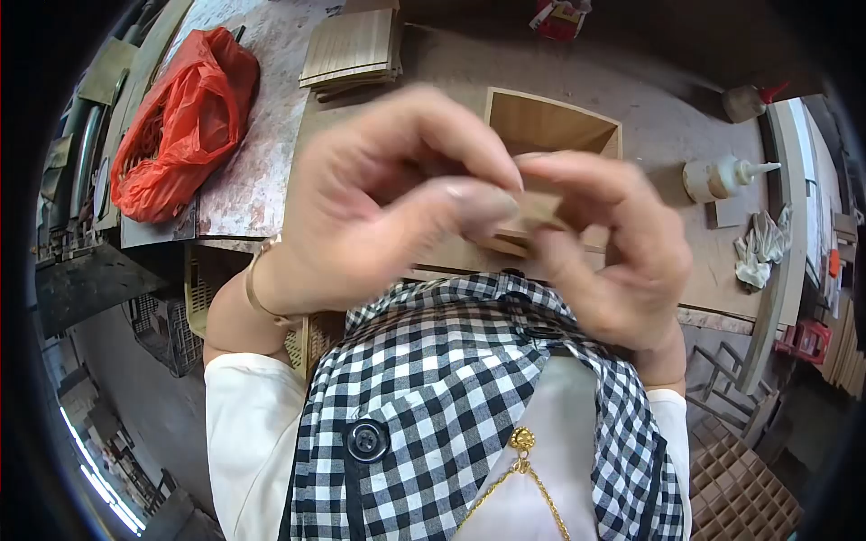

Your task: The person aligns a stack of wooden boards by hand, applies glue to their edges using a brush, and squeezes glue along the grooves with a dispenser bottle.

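My left hand (388, 203) is raised in front of my chest, its fingers curled and the thumb close to the index fingertip. Anything between those tips is too small or blurred to make out. Opposite it is my right hand (622, 243), smeared by motion, with its index fingertip almost meeting the left one. A gap shows between the right thumb and index finger, and no object is visible there. Behind and below both hands stands an open-topped wooden box (555, 117) on the workbench, its near part partly hidden by them.
Thin wooden boards (352, 50) lie stacked at the back left, near a red plastic bag (189, 117). On the right are a glue bottle (717, 178), a crumpled cloth (762, 252) and a red-tipped bottle (749, 101). A plastic crate (162, 329) sits below the bench's left side.
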`<state>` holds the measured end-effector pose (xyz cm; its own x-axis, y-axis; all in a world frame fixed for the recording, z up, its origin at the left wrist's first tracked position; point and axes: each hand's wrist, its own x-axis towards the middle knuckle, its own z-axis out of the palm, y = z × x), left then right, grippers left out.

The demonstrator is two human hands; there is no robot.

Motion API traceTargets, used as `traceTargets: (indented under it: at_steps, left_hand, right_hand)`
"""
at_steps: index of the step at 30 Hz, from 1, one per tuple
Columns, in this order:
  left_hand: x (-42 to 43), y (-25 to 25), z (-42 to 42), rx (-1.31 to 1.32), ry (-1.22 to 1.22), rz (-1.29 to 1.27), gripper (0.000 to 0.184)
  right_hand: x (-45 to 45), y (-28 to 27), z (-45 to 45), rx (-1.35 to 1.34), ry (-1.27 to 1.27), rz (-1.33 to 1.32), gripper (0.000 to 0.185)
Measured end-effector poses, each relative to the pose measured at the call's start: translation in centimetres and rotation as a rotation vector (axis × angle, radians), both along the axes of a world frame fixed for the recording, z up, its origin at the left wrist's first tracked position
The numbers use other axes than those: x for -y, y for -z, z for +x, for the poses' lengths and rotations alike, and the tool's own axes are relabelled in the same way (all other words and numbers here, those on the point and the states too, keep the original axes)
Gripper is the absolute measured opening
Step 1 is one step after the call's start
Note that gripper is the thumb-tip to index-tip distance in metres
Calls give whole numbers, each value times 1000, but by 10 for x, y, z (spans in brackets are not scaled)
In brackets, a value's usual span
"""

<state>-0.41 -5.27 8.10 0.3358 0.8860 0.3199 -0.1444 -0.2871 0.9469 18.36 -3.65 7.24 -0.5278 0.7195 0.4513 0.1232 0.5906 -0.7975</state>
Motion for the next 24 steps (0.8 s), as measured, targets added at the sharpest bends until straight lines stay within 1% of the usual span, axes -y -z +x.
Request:
traceTargets:
  at_steps: [1,3,5,6,8,9,10,11,13,14,18,20,21,22,23,24]
  left_hand:
    - [-1,-2,0,152,34,-117,22]
    - [0,-1,-1,457,103,-361,26]
    - [-1,12,-5,422,234,-239,33]
    - [2,20,-11,430,242,-257,33]
    - [8,39,-39,29,-207,-197,27]
    - [9,47,-53,-180,-426,-156,24]
    - [8,51,-62,-393,-643,-111,22]
    - [6,55,-67,-395,-637,-119,22]
    - [1,61,-72,-94,-702,-316,22]
    - [-3,64,-70,-97,-699,-321,22]
    - [-16,69,-60,-164,-411,-25,23]
    - [-14,59,-57,-174,-524,-143,22]
    - [-13,57,-59,-256,-520,-126,21]
    - [-13,55,-67,-361,-567,-79,20]
    - [-14,62,-79,-230,-559,-83,20]
    - [-14,67,-98,-383,-624,-69,19]
  right_hand:
    - [1,-1,6,2,6,-8,41]
    - [3,-5,20,49,330,-81,37]
    - [3,-3,36,-54,623,-68,37]
    - [5,1,47,-42,634,-81,37]
    - [9,14,77,69,753,20,35]
    - [10,21,96,76,762,14,35]
    - [10,29,120,-7,861,-37,33]
    - [11,38,142,-93,957,-89,32]
    - [11,51,168,-269,1143,-195,29]
    - [10,53,164,-267,1146,-201,29]
    - [3,56,122,-311,831,-178,24]
    - [5,54,117,-309,783,-209,22]
    - [7,51,114,-199,903,-230,22]
    - [-1,53,109,-128,972,-234,23]
    - [-4,64,121,-73,947,-264,23]
    - [-7,71,124,-7,933,-262,22]
